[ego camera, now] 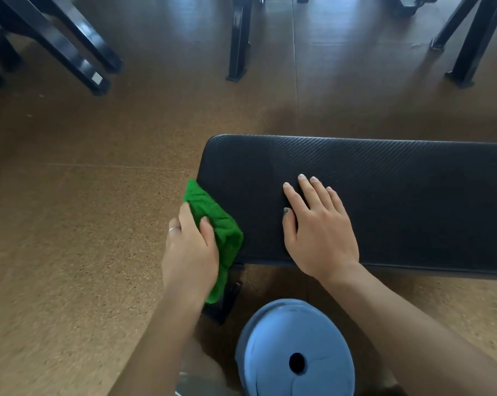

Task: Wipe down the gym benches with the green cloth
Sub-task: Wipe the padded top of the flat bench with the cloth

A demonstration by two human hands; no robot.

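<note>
A black padded gym bench (384, 195) runs from the middle of the view off the right edge. My left hand (188, 252) grips the green cloth (218, 232) and presses it against the bench's left end, near its front corner. A ring shows on that hand. My right hand (318, 227) lies flat on the pad's top with fingers spread, holding nothing, a little right of the cloth.
A blue weight plate (295, 350) with a centre hole lies on the cork-coloured floor (84, 210) just below the bench. Black equipment legs stand at the far left (78, 55), the far middle (238, 52) and the far right (467, 58).
</note>
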